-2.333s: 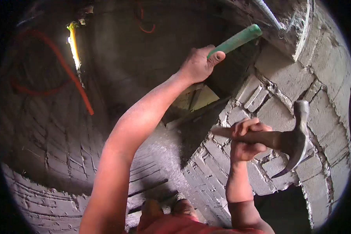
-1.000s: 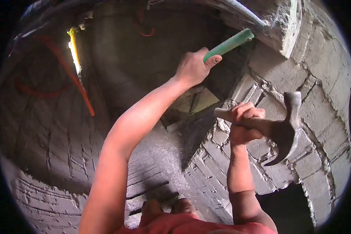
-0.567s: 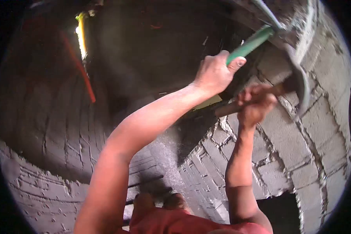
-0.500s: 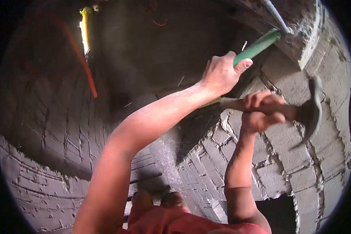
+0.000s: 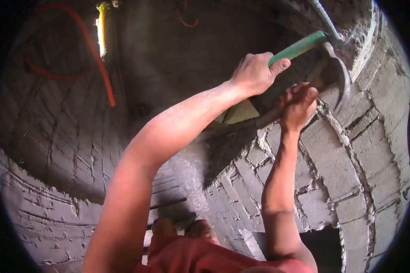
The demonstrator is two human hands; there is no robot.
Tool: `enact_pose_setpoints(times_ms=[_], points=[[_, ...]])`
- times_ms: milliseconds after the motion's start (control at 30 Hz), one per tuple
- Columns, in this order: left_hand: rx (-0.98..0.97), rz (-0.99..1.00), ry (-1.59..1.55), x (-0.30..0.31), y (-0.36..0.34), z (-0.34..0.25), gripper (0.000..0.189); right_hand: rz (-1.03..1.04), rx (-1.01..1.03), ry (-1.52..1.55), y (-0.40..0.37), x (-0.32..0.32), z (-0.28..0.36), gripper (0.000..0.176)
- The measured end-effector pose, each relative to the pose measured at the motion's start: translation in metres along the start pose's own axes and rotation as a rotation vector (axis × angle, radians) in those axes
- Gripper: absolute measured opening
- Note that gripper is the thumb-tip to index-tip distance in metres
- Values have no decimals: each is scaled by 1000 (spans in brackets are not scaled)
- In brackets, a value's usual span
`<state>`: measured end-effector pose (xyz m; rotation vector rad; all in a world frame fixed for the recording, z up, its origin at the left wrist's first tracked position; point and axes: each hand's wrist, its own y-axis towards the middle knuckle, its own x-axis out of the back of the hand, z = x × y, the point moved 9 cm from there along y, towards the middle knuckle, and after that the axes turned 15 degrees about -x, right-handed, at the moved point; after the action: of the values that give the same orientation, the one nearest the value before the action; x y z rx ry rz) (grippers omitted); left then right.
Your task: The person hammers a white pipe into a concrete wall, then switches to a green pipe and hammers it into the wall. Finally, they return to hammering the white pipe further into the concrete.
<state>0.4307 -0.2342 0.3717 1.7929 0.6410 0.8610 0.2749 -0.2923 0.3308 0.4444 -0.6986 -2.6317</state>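
Note:
My left hand (image 5: 257, 73) is wrapped round a green tube-like piece (image 5: 300, 48), its thumb lying along the side. The far end of the green piece points up and right, at the rough concrete edge (image 5: 357, 50) close to a steel rebar (image 5: 325, 18). Just below and to the right, my right hand (image 5: 299, 107) grips the wooden handle of a claw hammer (image 5: 345, 82). The curved metal head is raised beside the far end of the green piece, and its upper tip overlaps that end in this view.
A block wall (image 5: 332, 159) with rough mortar joints rises on the right, with a dark opening (image 5: 321, 248) low in it. Scored plaster wall (image 5: 73, 136) curves along the left. An orange conduit (image 5: 102, 75) hangs there, near a bright narrow gap (image 5: 101, 34). My feet (image 5: 198, 227) stand below.
The hammer has swung up and to the left, its head now closer to the end of the green piece. My left hand has shifted only slightly, still holding the green piece.

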Motion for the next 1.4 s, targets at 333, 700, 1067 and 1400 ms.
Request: enact_pose_setpoints(times_ms=[333, 700, 1067, 1400], points=[[-21, -9, 31, 1, 0, -2, 77, -26, -17, 105, -8, 4, 8, 59], [-62, -22, 41, 5, 3, 7, 79, 155, 20, 390, -10, 4, 6, 58], [32, -14, 67, 11, 7, 26, 75, 275, 72, 662, -4, 0, 8, 57], [-16, 162, 571, 42, 30, 70, 80, -31, -299, 27, -77, 58, -54, 52]])
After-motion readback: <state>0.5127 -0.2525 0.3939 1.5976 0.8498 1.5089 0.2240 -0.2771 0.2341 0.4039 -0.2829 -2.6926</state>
